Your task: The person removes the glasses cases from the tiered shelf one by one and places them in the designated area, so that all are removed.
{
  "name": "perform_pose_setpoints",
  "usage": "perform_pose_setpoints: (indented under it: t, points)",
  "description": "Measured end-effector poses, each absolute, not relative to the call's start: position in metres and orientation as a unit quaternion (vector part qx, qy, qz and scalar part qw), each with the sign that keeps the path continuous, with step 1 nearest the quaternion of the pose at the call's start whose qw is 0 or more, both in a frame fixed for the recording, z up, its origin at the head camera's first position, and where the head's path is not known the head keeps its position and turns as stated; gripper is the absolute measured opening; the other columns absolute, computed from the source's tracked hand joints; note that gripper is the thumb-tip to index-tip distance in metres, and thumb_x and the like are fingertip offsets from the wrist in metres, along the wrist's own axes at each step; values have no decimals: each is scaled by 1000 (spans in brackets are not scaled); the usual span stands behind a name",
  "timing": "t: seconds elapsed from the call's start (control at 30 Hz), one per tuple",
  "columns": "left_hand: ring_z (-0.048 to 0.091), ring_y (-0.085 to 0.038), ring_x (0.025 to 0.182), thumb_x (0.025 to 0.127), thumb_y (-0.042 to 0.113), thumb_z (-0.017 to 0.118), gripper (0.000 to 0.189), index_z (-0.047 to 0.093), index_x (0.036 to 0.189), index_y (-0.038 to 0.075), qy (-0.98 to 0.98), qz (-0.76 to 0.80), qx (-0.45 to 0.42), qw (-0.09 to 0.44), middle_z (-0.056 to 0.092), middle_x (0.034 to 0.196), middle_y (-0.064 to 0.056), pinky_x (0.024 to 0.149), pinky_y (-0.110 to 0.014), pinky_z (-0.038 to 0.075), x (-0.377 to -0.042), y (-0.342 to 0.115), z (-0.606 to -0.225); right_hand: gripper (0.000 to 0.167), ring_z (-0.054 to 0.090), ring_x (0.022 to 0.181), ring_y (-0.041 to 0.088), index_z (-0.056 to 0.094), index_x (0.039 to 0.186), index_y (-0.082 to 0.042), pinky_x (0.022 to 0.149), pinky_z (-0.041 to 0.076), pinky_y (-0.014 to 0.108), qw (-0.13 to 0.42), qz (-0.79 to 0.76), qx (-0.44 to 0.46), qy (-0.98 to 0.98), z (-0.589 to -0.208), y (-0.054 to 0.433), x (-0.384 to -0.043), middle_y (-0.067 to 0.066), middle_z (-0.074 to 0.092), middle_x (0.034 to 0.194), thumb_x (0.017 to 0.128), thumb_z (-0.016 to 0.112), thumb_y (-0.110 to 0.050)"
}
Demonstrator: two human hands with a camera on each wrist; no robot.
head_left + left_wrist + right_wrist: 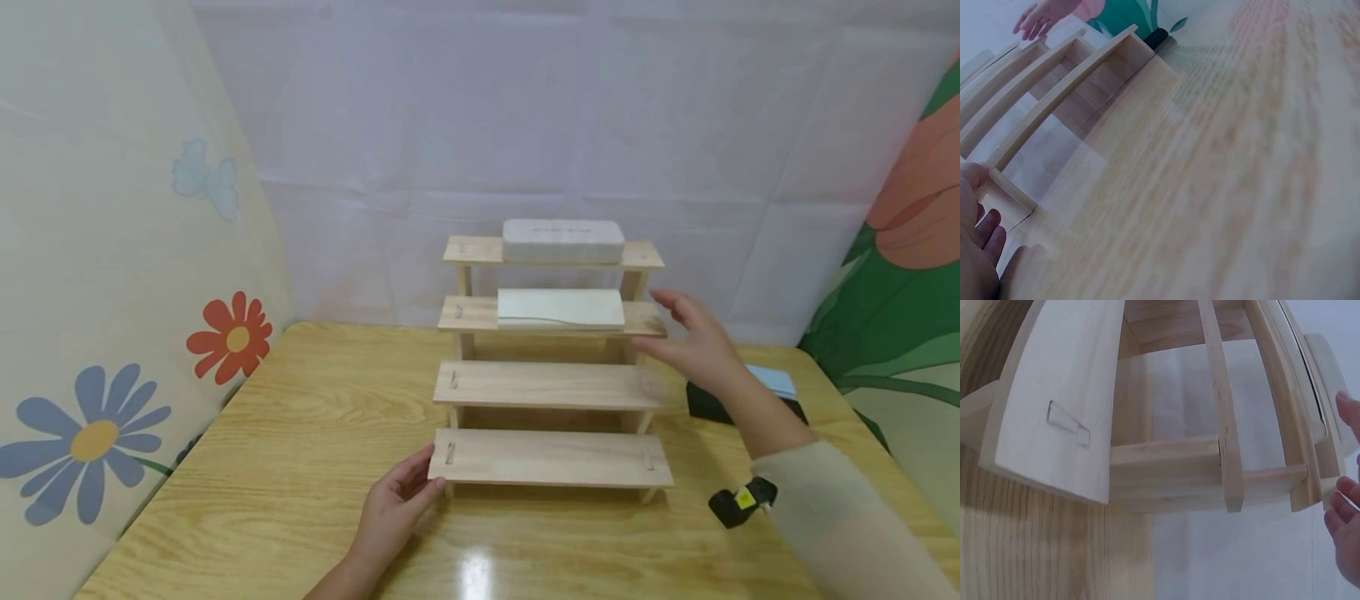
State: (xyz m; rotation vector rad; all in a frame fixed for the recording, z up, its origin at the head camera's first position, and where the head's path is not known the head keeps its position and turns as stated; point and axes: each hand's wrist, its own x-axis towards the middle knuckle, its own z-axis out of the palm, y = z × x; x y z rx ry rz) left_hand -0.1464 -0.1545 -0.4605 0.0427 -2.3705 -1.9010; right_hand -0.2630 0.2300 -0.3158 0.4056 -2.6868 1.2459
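Observation:
A pale wooden four-step display stand [547,385] stands on the table. My left hand [393,504] holds the left end of its lowest shelf, thumb at the front corner and fingers along the side. My right hand [697,346] is at the right end of the second shelf from the top, thumb and fingers spread apart with nothing between them. On the top shelf lies a white rounded oblong case [562,242]. A cream flat-topped case with a flap line [560,308] rests one step lower. The two lower shelves are bare.
Behind my right forearm on the wood-grain table [337,408] sits a black box-like object [708,404] with a light blue piece [772,381] on it. A black device with a yellow label [742,500] is at my right wrist. A white cloth [420,108] hangs behind the stand.

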Motion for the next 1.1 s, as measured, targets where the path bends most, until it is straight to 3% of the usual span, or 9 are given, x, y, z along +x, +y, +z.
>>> perform_pose_setpoints:
  t: [0.53,0.8,1.1]
  points:
    - [60,-33,122,88,7,71,48,56,132,-3,-772,-634,4,53,59,135,-20,98,-28,54,-146,-155,-461,81,30,142,44,33,152,-9,115,30,62,57,370,167,-912,-306,204,-279,16,33,157,88,73,-40]
    - [60,-32,122,88,7,71,48,56,132,-3,-774,-631,-2,56,59,135,-20,95,-22,54,-146,-155,-461,86,28,145,43,32,151,-11,113,37,57,14,391,159,-906,-302,193,-289,14,32,158,84,77,-41]
    - [60,-33,122,88,7,71,48,56,133,-4,-771,-635,-6,58,59,135,-21,95,-21,53,-147,-156,-462,82,32,142,43,37,148,-10,114,34,60,13,361,171,-917,-299,182,-299,15,32,157,83,78,-39]
